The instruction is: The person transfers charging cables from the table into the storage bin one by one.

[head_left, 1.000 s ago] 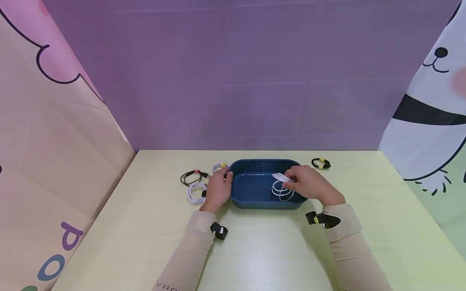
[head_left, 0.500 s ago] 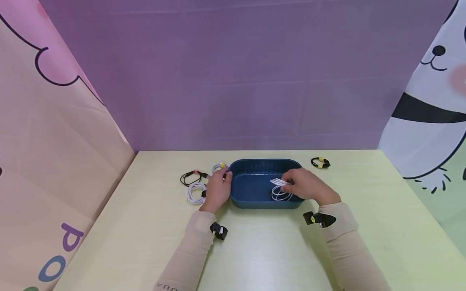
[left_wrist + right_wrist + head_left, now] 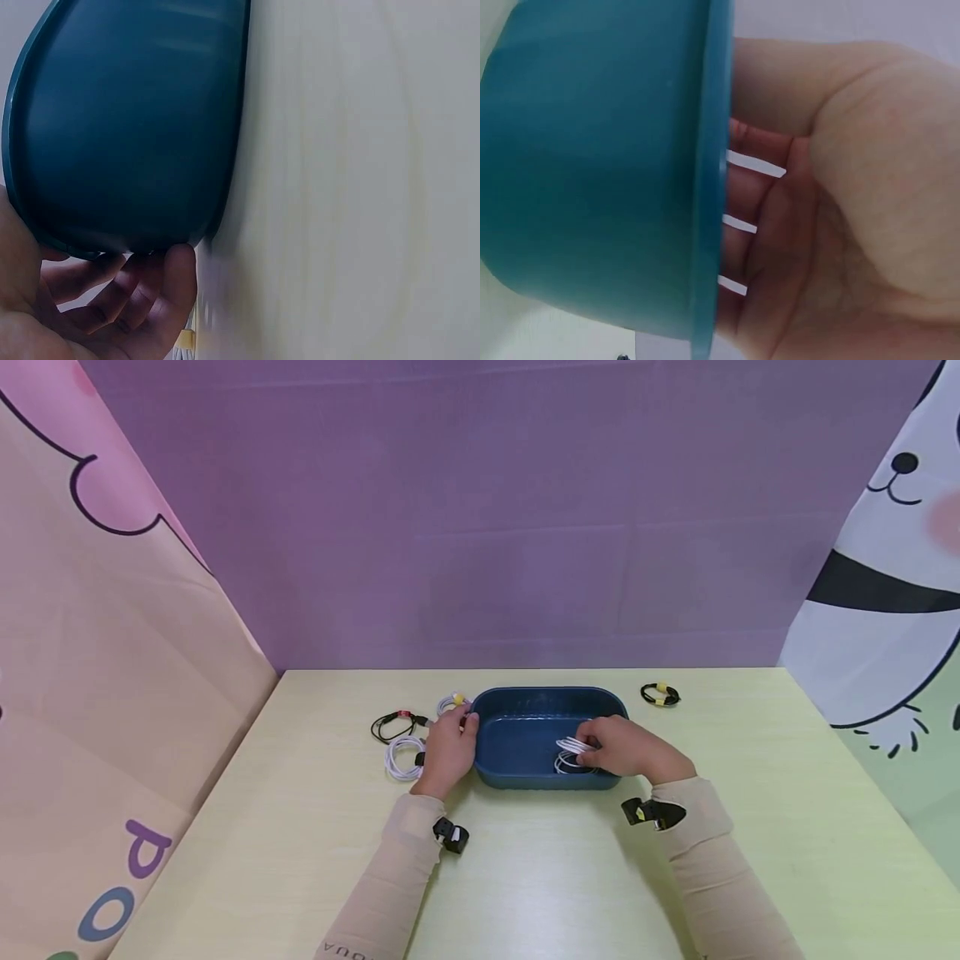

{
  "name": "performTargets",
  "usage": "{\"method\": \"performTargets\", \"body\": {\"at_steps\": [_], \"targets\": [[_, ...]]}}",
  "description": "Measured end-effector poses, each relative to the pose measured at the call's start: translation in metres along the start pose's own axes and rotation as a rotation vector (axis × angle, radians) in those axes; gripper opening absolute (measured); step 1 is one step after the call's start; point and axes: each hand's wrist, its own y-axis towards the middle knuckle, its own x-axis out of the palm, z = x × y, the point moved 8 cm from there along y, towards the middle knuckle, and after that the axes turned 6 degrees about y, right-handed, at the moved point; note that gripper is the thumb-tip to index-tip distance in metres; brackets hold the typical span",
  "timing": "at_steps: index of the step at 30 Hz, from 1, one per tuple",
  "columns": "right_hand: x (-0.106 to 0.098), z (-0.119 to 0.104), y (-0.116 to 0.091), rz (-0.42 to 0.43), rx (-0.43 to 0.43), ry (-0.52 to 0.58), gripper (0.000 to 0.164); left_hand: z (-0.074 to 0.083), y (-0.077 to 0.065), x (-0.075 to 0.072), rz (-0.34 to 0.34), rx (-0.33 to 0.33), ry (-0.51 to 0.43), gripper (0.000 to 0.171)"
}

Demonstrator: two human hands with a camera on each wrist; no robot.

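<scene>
Nearest me, btm of frame: L sleeve and R sleeve reach in over the tabletop. Status, my read: early stage. 1 white cable is down inside the blue box, mid-frame, near its lower R corner, not yet released; 4 other coils lie outside.

Grip: my R hand pinches that cable btwn thumb & fingers; R wrist cam shows white strands across the fingers, behind the rim. Can't tell if the loops touch the box floor. My L hand holds the box's L end, fingers bent against the end wall, thumb at the rim; can't tell how firm.

Left of the box, front to back: white coil w/ black tie, black cable w/ red tie, pale cable w/ yellow tie, partly behind L hand. Farther, right of box: black coil w/ yellow ties. Purple backdrop behind, top of frame.
</scene>
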Motion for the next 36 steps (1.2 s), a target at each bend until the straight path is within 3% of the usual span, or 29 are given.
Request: {"method": "performTargets", "body": {"at_steps": [9,36], "targets": [[0.007,-0.003,0.001,-0.036,0.004,0.048,0.021,-0.002,0.0,-0.001,-0.005,0.003,-0.005,0.041],[0.014,-0.004,0.004,-0.062,0.01,-0.015,0.021,0.0,0.0,-0.001,0.027,0.03,0.009,0.039]]}}
